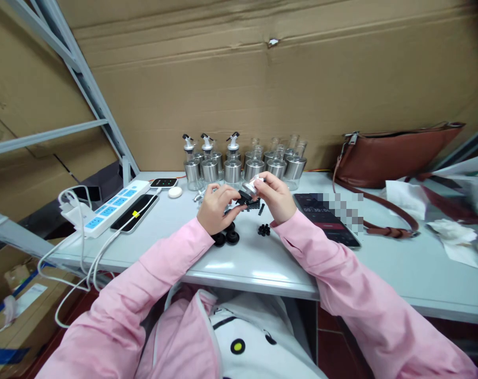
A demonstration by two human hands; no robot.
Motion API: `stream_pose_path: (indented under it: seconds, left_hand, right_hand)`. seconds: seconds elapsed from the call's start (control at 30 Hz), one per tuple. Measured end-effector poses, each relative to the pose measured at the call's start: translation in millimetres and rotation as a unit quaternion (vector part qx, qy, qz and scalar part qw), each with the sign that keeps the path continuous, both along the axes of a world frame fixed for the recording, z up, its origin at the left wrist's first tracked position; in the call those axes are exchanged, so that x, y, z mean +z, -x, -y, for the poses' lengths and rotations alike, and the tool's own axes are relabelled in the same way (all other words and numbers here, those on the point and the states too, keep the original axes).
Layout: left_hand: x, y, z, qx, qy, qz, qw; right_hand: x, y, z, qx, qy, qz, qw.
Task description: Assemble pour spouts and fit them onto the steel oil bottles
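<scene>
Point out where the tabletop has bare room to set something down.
Bare table lies along the front edge between the sleeves, and right of the phone toward the tissues. Crowded: the bottles at the back, small black parts by the hands, power strip at left.

Pale grey worktable (262, 263), pretty crowded from where I'm watching.

I count a row of steel-and-glass dispenser bottles (239, 163) along the back, a blue-and-white power strip (110, 208) with a phone (134, 212) beside it at left, another phone (328, 218) and a brown leather bag (392, 155) at right, small black parts (227, 238) near the front middle, and crumpled white paper (456, 237) far right.
</scene>
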State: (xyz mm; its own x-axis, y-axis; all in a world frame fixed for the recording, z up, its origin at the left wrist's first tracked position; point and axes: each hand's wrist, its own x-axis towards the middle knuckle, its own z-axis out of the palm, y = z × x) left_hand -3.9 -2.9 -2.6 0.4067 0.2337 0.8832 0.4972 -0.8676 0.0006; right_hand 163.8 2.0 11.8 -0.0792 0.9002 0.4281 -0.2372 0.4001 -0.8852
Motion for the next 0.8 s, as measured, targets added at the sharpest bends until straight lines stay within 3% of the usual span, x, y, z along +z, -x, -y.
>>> stream_pose_path:
  seconds: [0.8]
  left_hand:
    - [0.1,-1.2,1.8,0.031,0.023,0.013,0.999]
  right_hand:
    - [6.7,2.2,6.9,-0.007,-0.009,0.032,0.999]
